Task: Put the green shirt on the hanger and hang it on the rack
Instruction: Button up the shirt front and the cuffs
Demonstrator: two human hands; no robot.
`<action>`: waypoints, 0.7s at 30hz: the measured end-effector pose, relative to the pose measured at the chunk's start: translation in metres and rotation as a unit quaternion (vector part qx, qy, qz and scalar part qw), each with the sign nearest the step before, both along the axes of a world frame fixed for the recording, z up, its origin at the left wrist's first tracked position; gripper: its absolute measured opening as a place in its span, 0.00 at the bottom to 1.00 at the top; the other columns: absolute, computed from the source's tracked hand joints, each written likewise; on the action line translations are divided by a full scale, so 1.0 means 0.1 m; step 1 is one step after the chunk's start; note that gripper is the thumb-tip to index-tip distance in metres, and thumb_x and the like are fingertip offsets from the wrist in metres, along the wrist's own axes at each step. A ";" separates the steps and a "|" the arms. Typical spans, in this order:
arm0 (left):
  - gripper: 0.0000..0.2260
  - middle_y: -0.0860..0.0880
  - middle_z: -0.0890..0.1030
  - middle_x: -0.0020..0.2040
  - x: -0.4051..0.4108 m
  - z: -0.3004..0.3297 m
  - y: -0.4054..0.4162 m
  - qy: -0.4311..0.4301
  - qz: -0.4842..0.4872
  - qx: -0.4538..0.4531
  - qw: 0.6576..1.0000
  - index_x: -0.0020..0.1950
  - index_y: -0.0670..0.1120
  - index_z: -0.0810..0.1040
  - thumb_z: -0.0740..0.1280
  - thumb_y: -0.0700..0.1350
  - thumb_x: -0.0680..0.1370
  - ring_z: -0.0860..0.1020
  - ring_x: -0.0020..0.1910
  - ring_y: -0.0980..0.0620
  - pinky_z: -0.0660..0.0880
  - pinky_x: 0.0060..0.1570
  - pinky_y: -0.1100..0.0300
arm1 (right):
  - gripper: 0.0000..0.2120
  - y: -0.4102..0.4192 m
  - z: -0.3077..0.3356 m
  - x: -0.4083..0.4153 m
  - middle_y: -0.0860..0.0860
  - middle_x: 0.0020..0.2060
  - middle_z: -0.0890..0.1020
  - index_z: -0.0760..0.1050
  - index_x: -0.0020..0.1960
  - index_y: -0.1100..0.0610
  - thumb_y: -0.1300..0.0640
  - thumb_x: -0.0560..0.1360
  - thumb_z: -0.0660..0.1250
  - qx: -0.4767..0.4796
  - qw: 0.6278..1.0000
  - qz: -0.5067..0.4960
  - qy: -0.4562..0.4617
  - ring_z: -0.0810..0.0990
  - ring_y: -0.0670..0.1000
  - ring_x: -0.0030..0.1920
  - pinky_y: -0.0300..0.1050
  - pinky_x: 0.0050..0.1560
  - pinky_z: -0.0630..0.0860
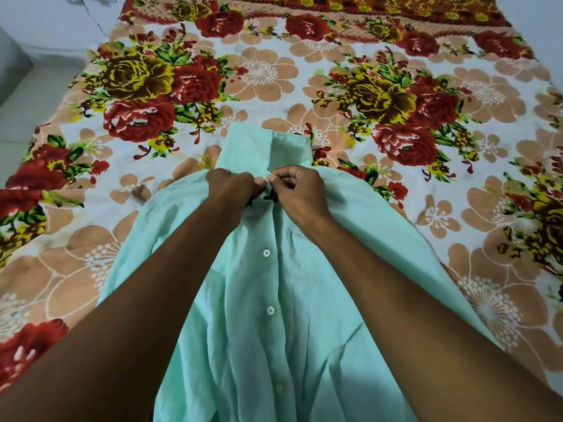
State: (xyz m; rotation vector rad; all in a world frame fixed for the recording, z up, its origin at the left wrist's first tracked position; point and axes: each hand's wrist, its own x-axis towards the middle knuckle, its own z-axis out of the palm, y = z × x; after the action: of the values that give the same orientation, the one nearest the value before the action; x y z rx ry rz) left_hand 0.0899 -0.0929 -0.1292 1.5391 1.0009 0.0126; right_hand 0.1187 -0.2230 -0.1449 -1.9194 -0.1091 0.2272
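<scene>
One floral bedsheet (304,74) covers the bed; on it lies the green shirt (274,330), front up, collar away from the person; both hands pinch its placket just below the collar, left hand (233,185) and right hand (297,190) touching; a white button (266,253) shows lower down.

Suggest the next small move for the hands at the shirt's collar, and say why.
Probably finish fastening the top button. Both hands, left hand and right hand, pinch the shirt placket just below the collar, where something dark shows, maybe the hanger. The buttons lower down look done up. The rack is not in view.
</scene>
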 end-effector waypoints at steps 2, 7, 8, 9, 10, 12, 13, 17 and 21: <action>0.26 0.41 0.76 0.40 0.03 0.00 0.04 0.020 -0.015 -0.007 1.000 0.56 0.32 0.78 0.80 0.46 0.67 0.74 0.30 0.48 0.70 0.29 0.64 | 0.03 0.02 0.01 -0.01 0.52 0.42 0.88 0.85 0.48 0.58 0.59 0.76 0.74 0.001 1.000 -0.022 -0.005 0.86 0.49 0.43 0.52 0.52 0.84; 0.19 0.37 0.81 0.41 0.00 0.08 0.00 -0.002 0.014 -0.029 0.999 0.53 0.36 0.79 0.81 0.38 0.67 0.78 0.32 0.46 0.73 0.31 0.61 | 0.10 0.01 0.04 0.04 0.49 0.34 0.81 0.77 0.46 0.56 0.59 0.72 0.78 -0.040 0.997 -0.052 -0.036 0.83 0.50 0.37 0.49 0.45 0.83; 0.19 0.36 0.83 0.45 -0.02 0.07 -0.03 -0.020 0.018 -0.015 1.000 0.54 0.39 0.77 0.81 0.37 0.67 0.79 0.33 0.46 0.74 0.29 0.62 | 0.10 0.01 0.06 0.05 0.48 0.32 0.79 0.77 0.45 0.56 0.60 0.71 0.78 -0.064 0.995 -0.058 -0.052 0.81 0.49 0.36 0.48 0.44 0.82; 0.19 0.36 0.84 0.48 -0.05 0.06 -0.06 -0.049 0.026 0.010 0.998 0.53 0.43 0.76 0.79 0.36 0.66 0.81 0.35 0.46 0.76 0.30 0.60 | 0.09 0.00 0.06 0.06 0.47 0.32 0.79 0.78 0.43 0.56 0.61 0.71 0.78 -0.084 0.993 -0.059 -0.066 0.80 0.49 0.35 0.48 0.44 0.82; 0.18 0.39 0.84 0.48 -0.09 0.02 -0.09 -0.087 0.021 0.058 0.994 0.50 0.46 0.75 0.77 0.34 0.67 0.82 0.38 0.47 0.79 0.35 0.58 | 0.06 0.01 0.07 0.07 0.48 0.33 0.81 0.80 0.42 0.57 0.63 0.71 0.77 -0.097 0.991 -0.051 -0.080 0.80 0.49 0.36 0.49 0.45 0.82; 0.14 0.46 0.85 0.44 -0.21 -0.04 -0.13 -0.141 -0.059 0.190 0.970 0.48 0.47 0.81 0.72 0.31 0.68 0.82 0.41 0.52 0.81 0.46 0.57 | 0.04 0.00 0.06 0.04 0.51 0.37 0.85 0.84 0.42 0.58 0.66 0.72 0.74 -0.120 0.986 -0.012 -0.112 0.82 0.50 0.39 0.51 0.48 0.83; 0.14 0.47 0.86 0.44 -0.27 -0.05 -0.15 -0.151 -0.105 0.243 0.952 0.48 0.46 0.84 0.69 0.30 0.69 0.82 0.42 0.53 0.81 0.48 0.59 | 0.06 0.00 0.06 0.02 0.52 0.39 0.86 0.86 0.44 0.58 0.67 0.72 0.73 -0.133 0.983 0.013 -0.128 0.83 0.51 0.41 0.51 0.50 0.83; 0.19 0.43 0.86 0.49 -0.37 -0.05 -0.07 -0.162 -0.210 0.363 0.893 0.54 0.44 0.87 0.62 0.38 0.70 0.81 0.47 0.46 0.79 0.51 0.54 | 0.11 -0.04 0.09 -0.02 0.56 0.49 0.85 0.87 0.53 0.58 0.67 0.75 0.68 -0.189 0.966 0.076 -0.157 0.82 0.55 0.52 0.45 0.58 0.78; 0.20 0.44 0.79 0.67 -0.57 0.02 0.04 -0.082 -0.247 0.439 0.860 0.68 0.48 0.80 0.66 0.39 0.77 0.72 0.67 0.39 0.68 0.63 0.45 | 0.15 -0.09 0.15 -0.18 0.54 0.56 0.82 0.83 0.61 0.56 0.64 0.78 0.65 -0.246 0.941 0.065 -0.224 0.76 0.59 0.61 0.54 0.63 0.74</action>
State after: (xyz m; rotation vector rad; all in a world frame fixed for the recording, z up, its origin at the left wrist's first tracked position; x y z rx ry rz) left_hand 0.0324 -0.0892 -0.1268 2.5538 0.4198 0.2681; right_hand 0.1006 -0.2318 -0.1294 -2.4396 -0.5255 -0.1156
